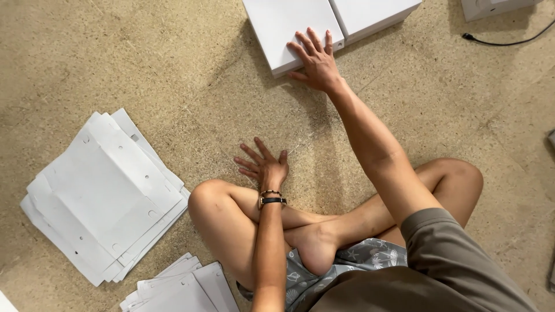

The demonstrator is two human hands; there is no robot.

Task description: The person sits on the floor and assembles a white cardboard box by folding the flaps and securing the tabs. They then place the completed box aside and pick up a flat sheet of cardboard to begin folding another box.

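Head view, looking down at a person seated cross-legged on a speckled tan floor (pixel 144 63).

Right hand (pixel 315 60): arm stretched forward, palm flat, fingers spread on the near corner of a closed white box (pixel 283 26). Grip fully open; it presses on the lid and clasps nothing. The box lies on the floor at the top of the frame, well ahead of the knees. Its contents cannot be seen.

A second white box (pixel 370 13) lies just beside the first, to its right, also closed. Part of a third white box (pixel 491 7) shows at the top right corner, with a black cable (pixel 503 41) near it.

Left hand (pixel 263 164): fingers splayed, resting open on the floor just ahead of the left knee, holding nothing. A dark wristband (pixel 272 199) sits on that wrist.

Far left: stack of flat white cardboard blanks (pixel 104 196), unfolded, with small punched holes. A smaller pile of flat blanks (pixel 182 289) lies at the bottom edge.
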